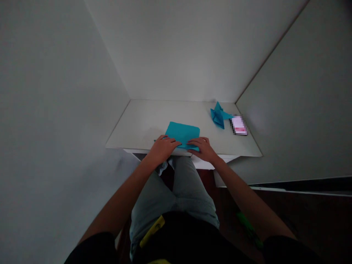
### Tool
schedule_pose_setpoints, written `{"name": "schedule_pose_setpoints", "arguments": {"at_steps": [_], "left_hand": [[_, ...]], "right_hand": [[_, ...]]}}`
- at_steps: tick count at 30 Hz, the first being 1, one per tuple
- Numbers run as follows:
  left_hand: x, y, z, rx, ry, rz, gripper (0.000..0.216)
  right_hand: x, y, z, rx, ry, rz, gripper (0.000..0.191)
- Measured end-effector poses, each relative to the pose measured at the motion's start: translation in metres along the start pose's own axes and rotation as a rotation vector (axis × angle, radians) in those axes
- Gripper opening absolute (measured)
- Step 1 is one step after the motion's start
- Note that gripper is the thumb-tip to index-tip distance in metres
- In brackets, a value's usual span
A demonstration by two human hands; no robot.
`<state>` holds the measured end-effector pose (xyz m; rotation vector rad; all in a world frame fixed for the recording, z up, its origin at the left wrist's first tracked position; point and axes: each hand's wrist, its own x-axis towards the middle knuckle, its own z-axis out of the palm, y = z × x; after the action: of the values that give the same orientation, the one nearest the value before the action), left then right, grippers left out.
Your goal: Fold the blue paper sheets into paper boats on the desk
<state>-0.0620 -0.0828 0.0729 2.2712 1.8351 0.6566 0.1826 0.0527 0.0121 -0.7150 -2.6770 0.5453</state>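
A sheet of blue paper (183, 131), seemingly folded, lies at the near edge of the white tabletop. My left hand (165, 146) rests on its lower left part, fingers stretched flat across the near edge toward the middle. At the lower right corner, my right hand (202, 147) has its fingers on top and its thumb lower at the near edge, with the paper between them. A small blue point sticks out left of my left hand. Farther back on the right stands a folded blue origami figure (218, 115) with pointed tips.
A phone (238, 125) with a lit, blurred screen lies beside the origami figure, near the right wall. White walls enclose the narrow tabletop (154, 110) at the left, back and right. My legs (176, 190) are below its front edge. Something green (249, 227) lies on the dark floor.
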Motion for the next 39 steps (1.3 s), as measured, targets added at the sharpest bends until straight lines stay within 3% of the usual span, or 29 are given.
{"name": "schedule_pose_setpoints", "arguments": {"at_steps": [1, 4, 7, 9, 12, 14, 16, 19, 22, 26, 30, 35, 39], "left_hand": [[0.008, 0.005, -0.008, 0.031, 0.029, 0.016, 0.034], [0.021, 0.016, -0.022, 0.093, 0.216, -0.014, 0.041], [0.018, 0.019, -0.010, 0.094, 0.365, -0.119, 0.048], [0.011, 0.014, 0.010, 0.092, 0.359, -0.160, 0.043], [0.003, 0.005, 0.042, 0.113, 0.312, -0.209, 0.039], [0.003, -0.001, 0.056, 0.116, 0.292, -0.225, 0.040], [0.009, -0.006, 0.064, 0.105, 0.256, -0.201, 0.043], [0.021, -0.013, 0.071, 0.078, 0.204, -0.169, 0.046], [0.028, -0.025, 0.080, 0.045, 0.181, -0.216, 0.046], [0.028, -0.039, 0.089, 0.011, 0.153, -0.252, 0.050], [0.027, -0.039, 0.092, -0.009, 0.165, -0.248, 0.055], [0.027, -0.034, 0.089, -0.009, 0.123, -0.192, 0.065], [0.024, -0.033, 0.081, -0.036, 0.043, -0.100, 0.085]], "right_hand": [[0.002, 0.004, 0.000, 0.021, -0.006, 0.048, 0.034], [0.006, 0.017, 0.002, 0.125, 0.005, 0.196, 0.047], [0.007, 0.028, 0.009, 0.257, 0.103, 0.282, 0.044], [0.008, 0.034, 0.016, 0.303, 0.220, 0.312, 0.045], [0.010, 0.039, 0.024, 0.293, 0.394, 0.346, 0.081], [0.009, 0.039, 0.025, 0.234, 0.457, 0.342, 0.098], [0.007, 0.036, 0.022, 0.132, 0.473, 0.312, 0.101], [0.002, 0.029, 0.014, -0.027, 0.404, 0.268, 0.079], [-0.004, 0.023, 0.007, -0.101, 0.194, 0.172, 0.052], [-0.015, 0.019, 0.002, -0.123, 0.016, 0.069, 0.056], [-0.032, 0.019, 0.000, -0.127, 0.002, 0.045, 0.064], [-0.047, 0.024, -0.005, -0.092, -0.013, 0.061, 0.038], [-0.035, 0.030, -0.010, -0.067, 0.068, 0.206, 0.030]]}}
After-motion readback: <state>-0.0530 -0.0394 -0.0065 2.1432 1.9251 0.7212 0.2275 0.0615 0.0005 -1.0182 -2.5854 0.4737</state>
